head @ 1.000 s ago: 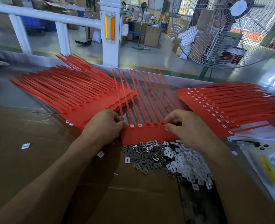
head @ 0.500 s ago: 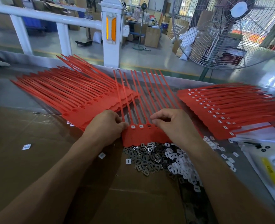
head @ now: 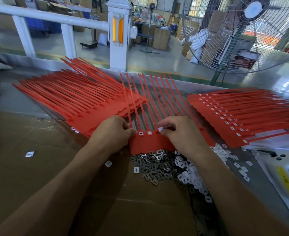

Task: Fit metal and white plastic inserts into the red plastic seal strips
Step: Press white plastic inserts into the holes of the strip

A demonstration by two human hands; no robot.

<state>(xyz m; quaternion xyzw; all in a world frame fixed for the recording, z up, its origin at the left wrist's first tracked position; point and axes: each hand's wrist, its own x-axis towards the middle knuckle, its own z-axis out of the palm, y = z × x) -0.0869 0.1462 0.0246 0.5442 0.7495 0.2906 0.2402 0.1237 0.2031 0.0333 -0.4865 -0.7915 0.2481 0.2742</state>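
A red seal strip sheet [head: 150, 143] lies in front of me with its tails fanned away. Two of its left sockets hold white inserts. My left hand [head: 113, 132] grips the sheet's left edge. My right hand [head: 179, 133] pinches a white plastic insert [head: 160, 128] just above the third socket. Below the sheet lies a heap of metal inserts [head: 154, 169], with a heap of white plastic inserts [head: 191, 174] to its right.
A stack of red sheets with open sockets [head: 82, 106] lies at the left. A stack with white inserts fitted [head: 233, 116] lies at the right. Brown cardboard [head: 29, 176] covers the near table. A large fan [head: 242, 34] stands behind; a white bag [head: 286, 181] lies far right.
My right hand has slid left along the sheet's sockets, from the right end to the third socket, now with a white insert in its fingertips. My left hand has stayed put.
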